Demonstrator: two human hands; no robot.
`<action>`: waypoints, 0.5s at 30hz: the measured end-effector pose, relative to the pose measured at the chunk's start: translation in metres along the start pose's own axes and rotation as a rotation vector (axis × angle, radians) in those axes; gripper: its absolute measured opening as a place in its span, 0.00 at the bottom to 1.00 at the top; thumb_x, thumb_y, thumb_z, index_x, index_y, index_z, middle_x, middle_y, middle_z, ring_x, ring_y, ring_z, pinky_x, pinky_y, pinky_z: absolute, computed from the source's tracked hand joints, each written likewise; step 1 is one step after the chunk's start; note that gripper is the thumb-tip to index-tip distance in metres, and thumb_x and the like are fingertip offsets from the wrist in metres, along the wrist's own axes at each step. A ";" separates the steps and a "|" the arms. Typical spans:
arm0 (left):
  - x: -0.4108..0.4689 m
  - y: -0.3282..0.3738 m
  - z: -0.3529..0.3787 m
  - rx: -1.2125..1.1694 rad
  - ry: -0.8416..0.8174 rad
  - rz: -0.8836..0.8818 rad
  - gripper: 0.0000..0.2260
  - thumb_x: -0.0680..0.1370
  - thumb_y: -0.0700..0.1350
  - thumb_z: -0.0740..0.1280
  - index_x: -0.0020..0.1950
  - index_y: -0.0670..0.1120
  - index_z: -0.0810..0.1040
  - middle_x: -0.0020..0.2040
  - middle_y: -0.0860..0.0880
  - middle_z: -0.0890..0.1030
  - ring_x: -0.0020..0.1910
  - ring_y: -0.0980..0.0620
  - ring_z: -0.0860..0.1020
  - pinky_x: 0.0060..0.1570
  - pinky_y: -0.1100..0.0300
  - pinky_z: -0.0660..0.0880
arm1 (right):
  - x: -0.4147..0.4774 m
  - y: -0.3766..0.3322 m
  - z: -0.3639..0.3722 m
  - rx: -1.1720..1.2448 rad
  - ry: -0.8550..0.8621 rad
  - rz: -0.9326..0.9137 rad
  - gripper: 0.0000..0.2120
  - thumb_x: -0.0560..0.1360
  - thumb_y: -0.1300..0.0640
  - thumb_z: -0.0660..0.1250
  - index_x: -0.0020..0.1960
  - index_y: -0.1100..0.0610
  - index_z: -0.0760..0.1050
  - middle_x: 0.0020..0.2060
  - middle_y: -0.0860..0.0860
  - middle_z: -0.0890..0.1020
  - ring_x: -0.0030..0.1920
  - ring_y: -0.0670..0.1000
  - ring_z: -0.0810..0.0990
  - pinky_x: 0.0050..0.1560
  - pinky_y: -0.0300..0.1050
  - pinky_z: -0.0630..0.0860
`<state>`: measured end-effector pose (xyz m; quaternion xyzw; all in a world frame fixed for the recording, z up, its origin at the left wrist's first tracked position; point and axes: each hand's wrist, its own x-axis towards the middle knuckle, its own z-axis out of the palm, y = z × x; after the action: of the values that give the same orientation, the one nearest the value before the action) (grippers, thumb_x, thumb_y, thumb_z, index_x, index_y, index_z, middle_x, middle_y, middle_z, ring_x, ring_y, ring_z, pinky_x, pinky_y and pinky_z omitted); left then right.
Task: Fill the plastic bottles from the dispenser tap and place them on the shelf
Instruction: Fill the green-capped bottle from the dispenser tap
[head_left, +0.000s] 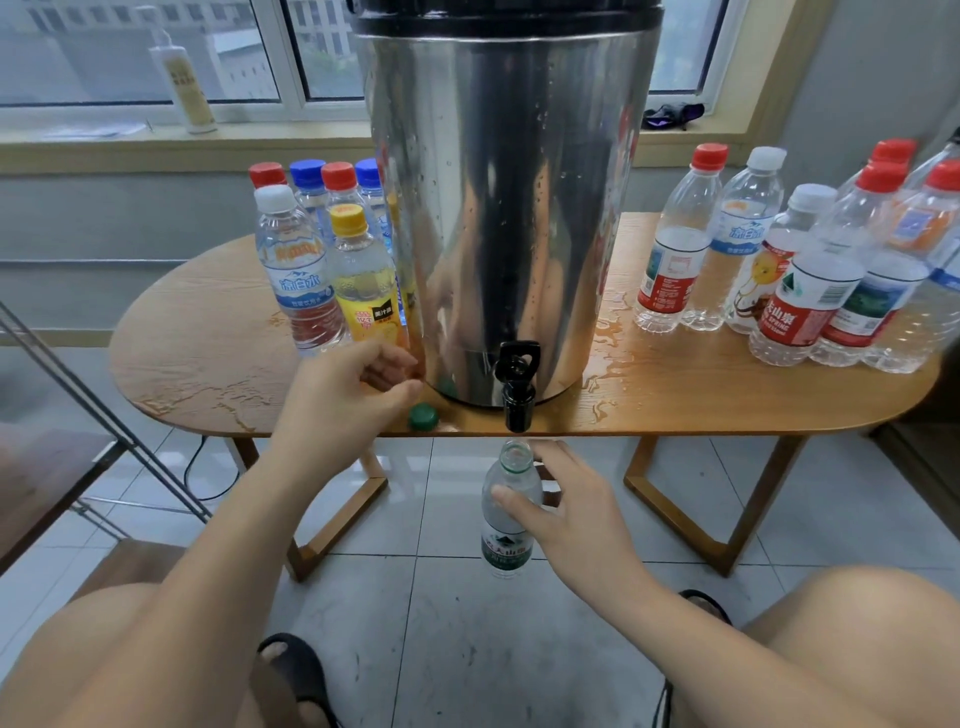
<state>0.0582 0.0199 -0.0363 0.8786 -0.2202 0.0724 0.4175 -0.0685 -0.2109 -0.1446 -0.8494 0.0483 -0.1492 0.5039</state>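
Observation:
A tall steel dispenser (509, 208) stands on the wooden table (208, 353), its black tap (517, 384) hanging over the front edge. Just under the spout, my right hand (566, 509) grips an uncapped clear bottle with a green label (506, 525), held upright below table level. A green cap (423, 415) lies on the table left of the tap. My left hand (348, 389) hovers above the table beside that cap, fingers loosely curled and holding nothing.
Several capped bottles (332, 260) stand left of the dispenser, and several more bottles (810, 260) at the right. Water puddles (613, 343) lie on the tabletop. A metal rack frame (104, 415) runs at the left. My knees are below, over a tiled floor.

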 end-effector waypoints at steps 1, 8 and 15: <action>-0.001 -0.005 0.002 0.048 -0.010 -0.008 0.08 0.78 0.48 0.79 0.57 0.54 0.86 0.48 0.58 0.85 0.49 0.61 0.82 0.47 0.68 0.78 | -0.001 -0.001 0.000 0.006 -0.003 -0.001 0.17 0.79 0.41 0.75 0.66 0.40 0.79 0.61 0.37 0.82 0.62 0.44 0.80 0.57 0.48 0.82; -0.006 -0.019 0.026 0.300 -0.055 0.112 0.14 0.77 0.55 0.78 0.61 0.56 0.84 0.54 0.59 0.82 0.55 0.54 0.79 0.52 0.51 0.81 | -0.007 -0.006 0.002 0.003 -0.041 -0.009 0.14 0.79 0.45 0.76 0.63 0.38 0.79 0.58 0.37 0.82 0.62 0.44 0.80 0.57 0.46 0.81; -0.011 -0.021 0.027 0.246 -0.063 0.141 0.12 0.76 0.49 0.80 0.58 0.54 0.85 0.51 0.58 0.83 0.50 0.54 0.81 0.50 0.48 0.83 | -0.010 -0.007 0.001 0.023 -0.040 -0.007 0.13 0.79 0.47 0.77 0.62 0.39 0.79 0.57 0.38 0.82 0.62 0.45 0.80 0.59 0.49 0.81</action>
<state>0.0561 0.0139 -0.0718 0.9074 -0.2837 0.1005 0.2934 -0.0783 -0.2039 -0.1414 -0.8465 0.0334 -0.1345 0.5141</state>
